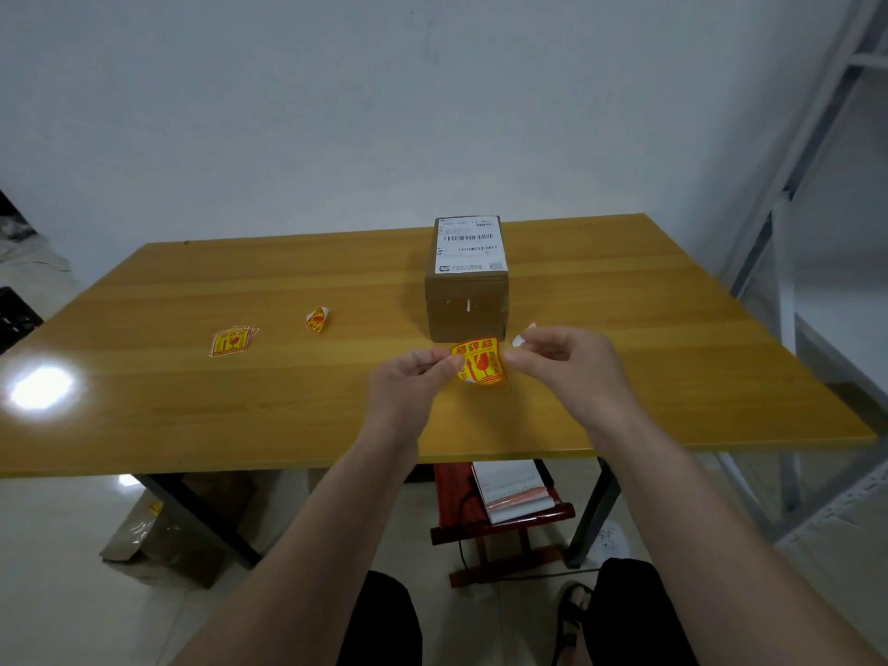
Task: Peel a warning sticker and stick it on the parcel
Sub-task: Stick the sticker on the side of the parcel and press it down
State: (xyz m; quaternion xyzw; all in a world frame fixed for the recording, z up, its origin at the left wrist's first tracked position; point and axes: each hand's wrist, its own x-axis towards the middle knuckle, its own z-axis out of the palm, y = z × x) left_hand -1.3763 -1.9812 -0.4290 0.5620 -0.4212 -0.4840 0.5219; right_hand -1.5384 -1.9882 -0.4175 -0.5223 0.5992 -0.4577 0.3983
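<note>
Both hands pinch the sticker between them above the surface, left hand on its edge, right hand gripping the white backing, with the parcel standing just beyond, toward the far edge.

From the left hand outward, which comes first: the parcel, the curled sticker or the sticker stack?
1. Parcel, just beyond the left hand, slightly right.
2. Curled sticker, farther off to the left.
3. Sticker stack, farthest left.

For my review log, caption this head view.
Both hands peel a yellow-red warning sticker before the brown cardboard parcel.
</note>
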